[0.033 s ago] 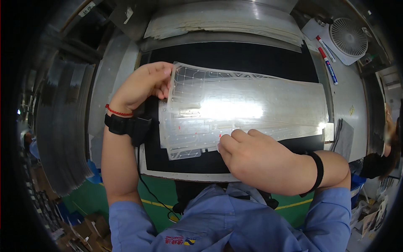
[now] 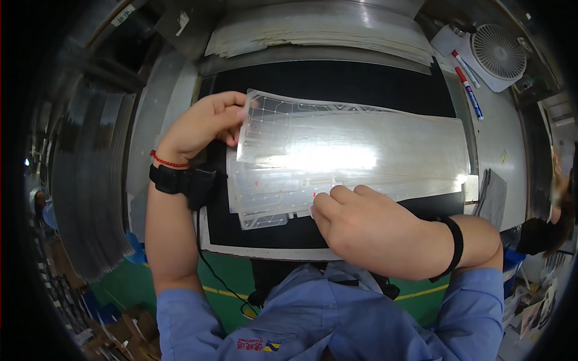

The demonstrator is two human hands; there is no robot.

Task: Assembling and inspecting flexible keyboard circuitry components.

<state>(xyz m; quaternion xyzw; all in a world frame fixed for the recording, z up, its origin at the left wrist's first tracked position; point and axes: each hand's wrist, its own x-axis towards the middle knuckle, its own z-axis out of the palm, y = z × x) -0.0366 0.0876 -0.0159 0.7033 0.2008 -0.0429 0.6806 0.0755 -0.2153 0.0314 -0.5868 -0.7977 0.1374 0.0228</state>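
Observation:
Thin, clear plastic sheets (image 2: 391, 141) with printed circuit-like lines lie in a loose stack before me, with strong glare across their middle. My left hand (image 2: 208, 123) pinches the far left corner of the top sheet (image 2: 271, 120), thumb uppermost, and that corner is raised off the layers under it. Along the near edge, the curled fingers of my right hand (image 2: 367, 228) close on the stack's rim; their tips are partly hidden, so how many layers they grip cannot be told. Small red marks show beside the right fingertips.
Beneath the sheets is a black mat (image 2: 241, 234). Flat metal-grey sheets (image 2: 319, 30) are piled at the back, and another pile (image 2: 90, 180) stands at left. A white fan (image 2: 498, 54) and red-capped markers (image 2: 469, 93) sit at right. A black cable (image 2: 208, 259) hangs from my left wrist device.
My left hand has moved slightly left, and the top sheet's left edge is bent up more, apart from the sheets below. The right hand has barely moved.

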